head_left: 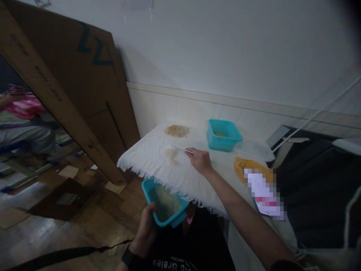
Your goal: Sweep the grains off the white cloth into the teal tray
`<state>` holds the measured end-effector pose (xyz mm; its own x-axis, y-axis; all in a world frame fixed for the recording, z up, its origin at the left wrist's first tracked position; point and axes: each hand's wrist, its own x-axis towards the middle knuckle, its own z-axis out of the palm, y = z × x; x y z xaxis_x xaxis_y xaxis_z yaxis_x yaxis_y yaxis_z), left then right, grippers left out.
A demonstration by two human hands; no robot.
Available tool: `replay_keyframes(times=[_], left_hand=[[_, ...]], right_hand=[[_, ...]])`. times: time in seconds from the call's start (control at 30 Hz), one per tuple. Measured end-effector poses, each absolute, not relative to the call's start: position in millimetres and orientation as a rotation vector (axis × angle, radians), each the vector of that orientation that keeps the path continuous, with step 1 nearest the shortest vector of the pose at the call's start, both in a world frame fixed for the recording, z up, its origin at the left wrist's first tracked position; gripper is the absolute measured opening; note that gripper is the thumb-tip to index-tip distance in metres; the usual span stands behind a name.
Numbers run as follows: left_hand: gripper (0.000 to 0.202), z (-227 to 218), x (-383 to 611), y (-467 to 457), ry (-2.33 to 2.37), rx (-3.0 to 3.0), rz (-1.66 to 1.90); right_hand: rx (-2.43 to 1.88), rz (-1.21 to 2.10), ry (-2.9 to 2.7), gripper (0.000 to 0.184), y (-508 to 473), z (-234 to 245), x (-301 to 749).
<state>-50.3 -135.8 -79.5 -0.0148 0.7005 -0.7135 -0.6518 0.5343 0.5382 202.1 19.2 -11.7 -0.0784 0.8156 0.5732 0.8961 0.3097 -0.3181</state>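
Observation:
My left hand [148, 222] grips the near side of a teal plastic basin [172, 223], its thumb over the rim. The basin is tilted just below the fringed table edge and holds pale grains [168, 201] that look like rice. In my right hand [200, 161] is a thin white stick [180, 148], pinched between the fingers. Its far tip is above the white cloth [146, 156], beside a small scatter of pale grains [172, 157]. Farther back on the cloth lies a heap of yellowish grains [177, 131].
A second teal basin [222, 143] with orange-brown contents stands near the wall. Right of it lie a yellow packet [239, 169] and a blurred-out sheet [263, 194]. A black bag-like object [318, 192] is farther right. A tall cardboard box [81, 82] stands left; a seated person [25, 109] is beyond.

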Motion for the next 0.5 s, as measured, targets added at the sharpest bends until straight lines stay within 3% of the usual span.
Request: replay_keyframes(times=[0.5], left_hand=[[0.014, -87, -59, -133, 1.133, 0.099, 1.128]], right_hand=[[-1.357, -0.286, -1.986, 0.019, -6, -27, 184]])
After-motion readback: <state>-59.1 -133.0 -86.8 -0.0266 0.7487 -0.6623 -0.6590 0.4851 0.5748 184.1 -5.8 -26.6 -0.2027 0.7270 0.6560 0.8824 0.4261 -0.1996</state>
